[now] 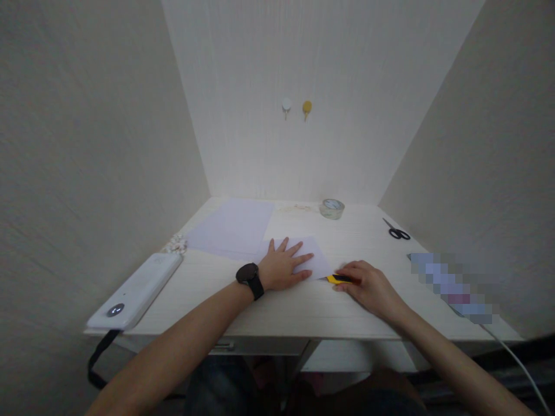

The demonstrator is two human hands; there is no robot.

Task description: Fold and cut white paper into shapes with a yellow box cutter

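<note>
- The small sheet is pressed flat on the table by the left hand, its fingers spread, nothing grasped.
- The yellow knife is gripped between the right hand's thumb and fingers, its blade at the sheet's near edge.
- The left thumb could be nicked if the blade slipped.
- The table could be scored by too deep a stroke.

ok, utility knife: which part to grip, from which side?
Best by the yellow-and-black handle of the utility knife, likely from the right. Its metal tip points left, toward the pale sheet under the left hand, so coming in from the handle end should keep fingers off the blade. The right hand holds it that way.
</note>
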